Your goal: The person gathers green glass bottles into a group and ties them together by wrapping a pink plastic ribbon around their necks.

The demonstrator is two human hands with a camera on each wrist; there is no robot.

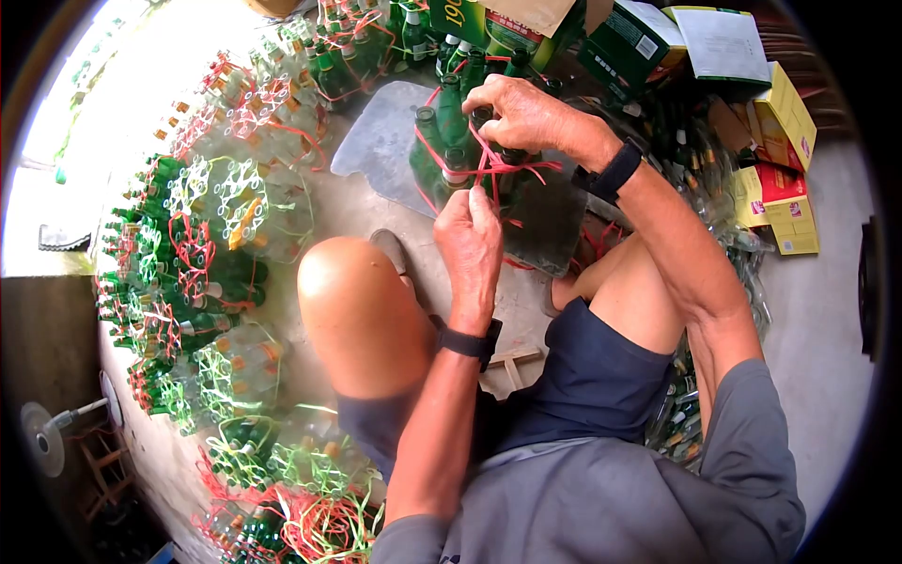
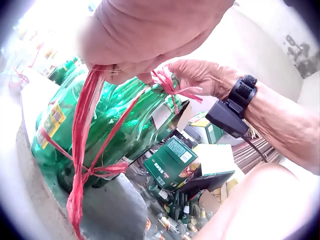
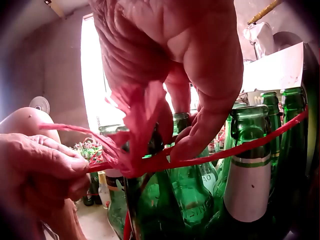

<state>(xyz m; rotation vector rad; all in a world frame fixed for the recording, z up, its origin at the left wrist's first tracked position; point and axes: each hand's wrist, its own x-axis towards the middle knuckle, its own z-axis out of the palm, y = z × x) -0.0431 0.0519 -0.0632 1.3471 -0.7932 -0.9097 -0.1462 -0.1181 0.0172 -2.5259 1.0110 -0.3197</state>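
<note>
A bundle of green glass bottles stands upright on a grey board between the person's legs. Red plastic twine runs around the bottle necks and gathers in a knot with loose ends at the near side. The left hand pinches a strand of this twine just in front of the bundle. Over the bottle tops, the right hand has its fingers curled down at the necks, gripping the twine beside the knot. In the left wrist view, another red strand hangs down the bundle's side, knotted low.
Many tied bundles of clear and green bottles line the left side. Loose bottles lie heaped at the right, beside cardboard boxes. A tangle of red and green twine lies at the lower left, and a fan stands beyond.
</note>
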